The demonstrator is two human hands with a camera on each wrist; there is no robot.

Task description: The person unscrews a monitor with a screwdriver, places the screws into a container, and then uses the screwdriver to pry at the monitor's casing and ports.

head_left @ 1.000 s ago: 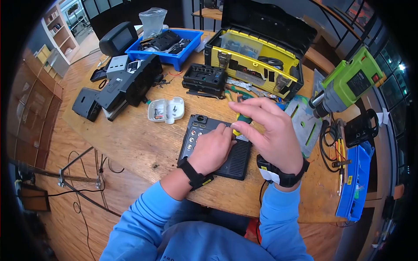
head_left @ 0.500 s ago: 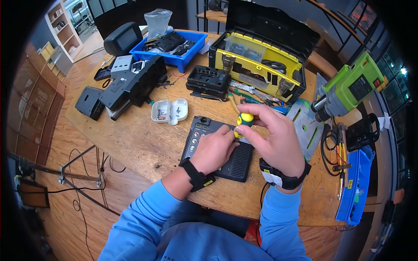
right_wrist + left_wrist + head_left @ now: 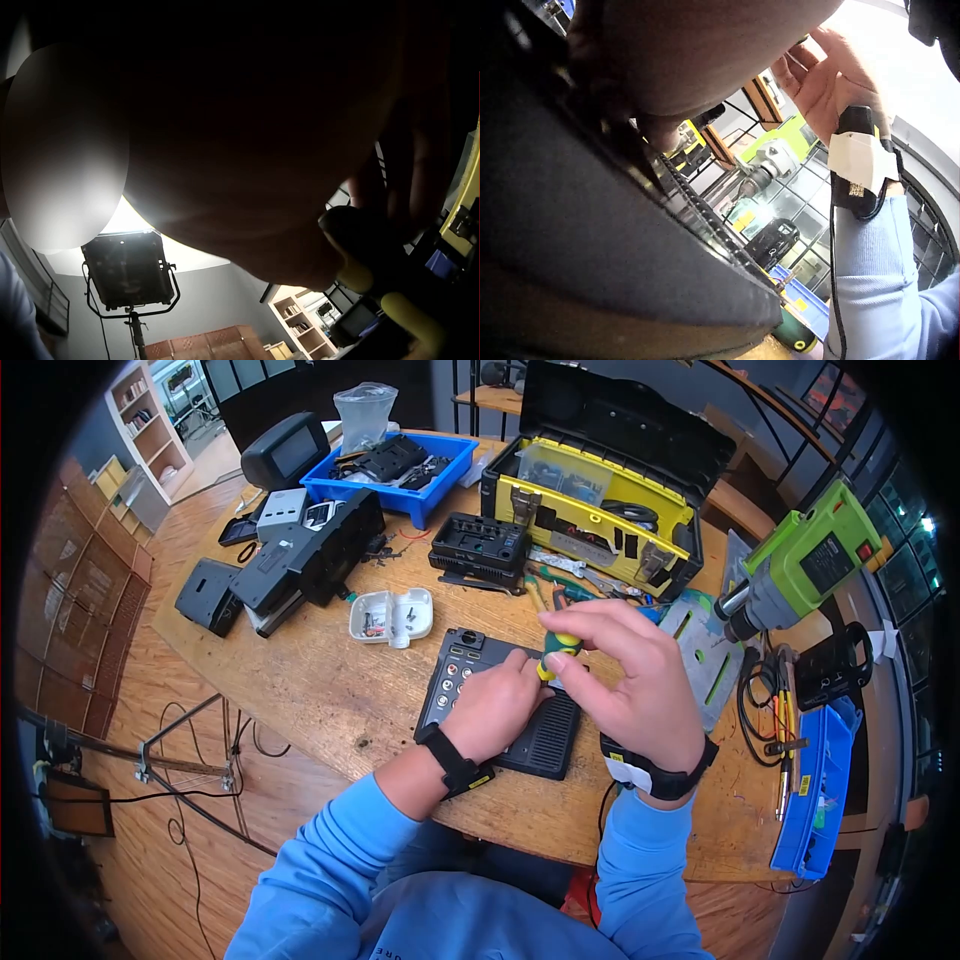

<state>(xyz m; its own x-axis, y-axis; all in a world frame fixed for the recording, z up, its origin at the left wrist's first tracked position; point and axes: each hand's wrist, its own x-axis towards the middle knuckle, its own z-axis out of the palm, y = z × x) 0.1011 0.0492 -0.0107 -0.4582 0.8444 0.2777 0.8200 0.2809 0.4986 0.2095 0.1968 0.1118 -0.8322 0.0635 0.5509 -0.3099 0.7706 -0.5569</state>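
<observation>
A black electronic device (image 3: 550,732) with a vented panel and a row of round sockets lies on the wooden table. My left hand (image 3: 492,705) rests over its middle, fingertips right at the lower end of a green and yellow screwdriver (image 3: 560,650). The palm hides what those fingertips do; I cannot tell if they pinch anything. My right hand (image 3: 640,675) holds the upright screwdriver's handle between thumb and fingers. In the right wrist view the dark handle with yellow parts (image 3: 356,277) shows at the fingertips. The screwdriver's tip is hidden behind the left hand.
A small white case (image 3: 372,618) of screws lies open beyond the device. Behind stand a black housing (image 3: 480,548), a blue tray (image 3: 415,500) of parts and a yellow-black toolbox (image 3: 600,525). At right are a green drill (image 3: 815,560), a metal plate (image 3: 697,650) and a blue bin (image 3: 822,790).
The right thumb and fingers were raised and apart around the screwdriver; they have closed in on its handle and shifted slightly. The left hand has stayed on the device.
</observation>
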